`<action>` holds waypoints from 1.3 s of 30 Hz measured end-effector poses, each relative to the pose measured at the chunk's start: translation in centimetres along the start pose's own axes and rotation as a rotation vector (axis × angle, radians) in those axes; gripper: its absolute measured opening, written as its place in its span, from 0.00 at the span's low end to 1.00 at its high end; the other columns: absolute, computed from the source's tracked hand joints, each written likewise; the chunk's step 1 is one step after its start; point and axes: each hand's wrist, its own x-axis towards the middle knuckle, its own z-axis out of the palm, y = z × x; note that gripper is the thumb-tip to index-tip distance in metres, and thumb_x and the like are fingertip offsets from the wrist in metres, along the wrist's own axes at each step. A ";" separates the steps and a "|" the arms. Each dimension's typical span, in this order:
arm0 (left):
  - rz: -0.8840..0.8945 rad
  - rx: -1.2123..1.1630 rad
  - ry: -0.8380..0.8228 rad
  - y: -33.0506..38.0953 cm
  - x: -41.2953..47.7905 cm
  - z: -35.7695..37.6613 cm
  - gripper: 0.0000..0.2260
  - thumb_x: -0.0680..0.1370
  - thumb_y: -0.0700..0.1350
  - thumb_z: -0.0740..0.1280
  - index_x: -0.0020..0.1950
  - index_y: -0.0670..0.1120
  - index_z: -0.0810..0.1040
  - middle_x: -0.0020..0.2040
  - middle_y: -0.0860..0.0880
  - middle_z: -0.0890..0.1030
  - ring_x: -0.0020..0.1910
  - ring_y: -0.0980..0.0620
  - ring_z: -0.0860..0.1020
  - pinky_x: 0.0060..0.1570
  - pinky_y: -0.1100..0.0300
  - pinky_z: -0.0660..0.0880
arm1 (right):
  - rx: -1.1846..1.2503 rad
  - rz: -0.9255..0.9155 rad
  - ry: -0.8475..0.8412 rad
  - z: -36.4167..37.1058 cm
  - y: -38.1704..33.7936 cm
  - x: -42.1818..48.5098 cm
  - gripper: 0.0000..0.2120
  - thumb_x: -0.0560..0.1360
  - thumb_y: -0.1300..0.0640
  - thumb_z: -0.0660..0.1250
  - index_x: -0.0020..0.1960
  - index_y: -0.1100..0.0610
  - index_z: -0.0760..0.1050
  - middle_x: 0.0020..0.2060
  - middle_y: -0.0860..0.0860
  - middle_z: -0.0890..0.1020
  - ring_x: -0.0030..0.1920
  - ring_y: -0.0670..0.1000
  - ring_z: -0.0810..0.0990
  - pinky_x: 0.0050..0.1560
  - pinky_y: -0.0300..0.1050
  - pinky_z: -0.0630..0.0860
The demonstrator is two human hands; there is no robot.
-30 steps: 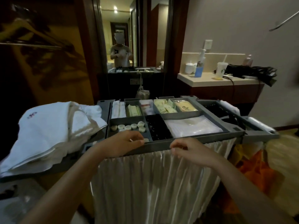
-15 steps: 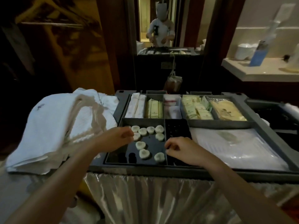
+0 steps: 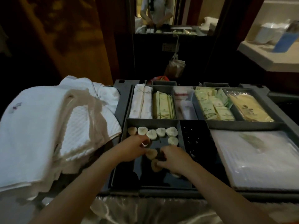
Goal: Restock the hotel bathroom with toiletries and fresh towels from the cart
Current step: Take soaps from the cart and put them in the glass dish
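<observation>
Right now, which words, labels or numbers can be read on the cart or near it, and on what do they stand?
No text is legible.
White sachets: print blurred.
Green sachets: logo and print too small.
Yellow packet: dark emblem, unreadable.
White towel: embroidered emblem, no letters visible.
Label on dark panel: blurred.

Left hand (image 3: 129, 149), right hand (image 3: 175, 160): two. Round caps (image 3: 161, 132): eight visible. Towel pile (image 3: 48, 126): one.

Blurred left hand (image 3: 131, 148), right hand (image 3: 174, 160) perhaps hide soaps (image 3: 151, 154) beneath.
</observation>
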 end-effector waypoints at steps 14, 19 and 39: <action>0.160 0.131 -0.038 -2.0 2.2 4.4 0.22 0.73 0.52 0.68 0.66 0.50 0.69 0.61 0.48 0.71 0.60 0.49 0.68 0.55 0.50 0.72 | -0.121 0.109 0.040 2.5 -0.8 1.1 0.22 0.70 0.45 0.71 0.56 0.58 0.71 0.56 0.55 0.74 0.54 0.56 0.75 0.45 0.47 0.71; 0.175 0.183 -0.025 -2.0 2.5 4.9 0.24 0.73 0.51 0.68 0.67 0.50 0.67 0.63 0.48 0.70 0.62 0.48 0.67 0.55 0.52 0.72 | -0.190 0.117 0.073 2.2 -0.5 1.0 0.18 0.72 0.50 0.70 0.55 0.60 0.71 0.56 0.57 0.74 0.55 0.58 0.75 0.45 0.48 0.69; 0.195 -0.008 0.270 0.2 -2.4 -4.4 0.21 0.71 0.51 0.71 0.63 0.49 0.73 0.57 0.51 0.75 0.56 0.54 0.72 0.53 0.65 0.69 | 0.005 -0.041 0.389 -7.0 -2.8 0.0 0.12 0.69 0.49 0.72 0.48 0.53 0.75 0.47 0.50 0.78 0.47 0.50 0.77 0.44 0.45 0.74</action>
